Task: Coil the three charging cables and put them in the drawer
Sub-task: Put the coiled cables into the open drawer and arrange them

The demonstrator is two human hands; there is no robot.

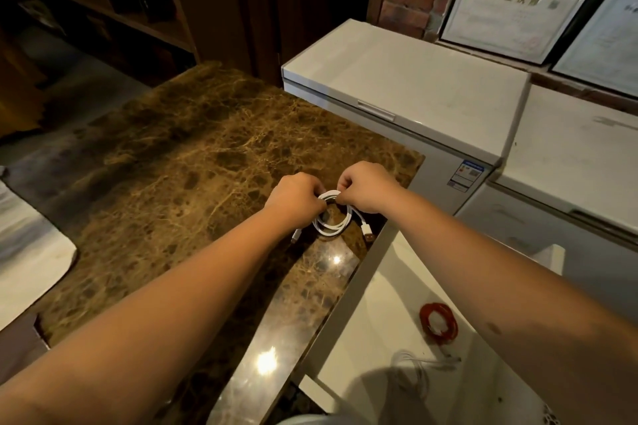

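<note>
Third item, white cable [332, 217], coiled on marble worktop [193, 162], fingers of left hand [297, 198] and right hand [364, 186] pinching its loops; red cable [438, 323] and another white cable [412, 373] already in open drawer [366, 321].

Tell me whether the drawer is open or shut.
Open: the drawer is pulled out beside the counter, with the red cable and a white cable inside.

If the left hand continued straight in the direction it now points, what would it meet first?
Probably the right hand. The left hand points rightward over the white cable coil both pinch; depth is unclear.
</note>
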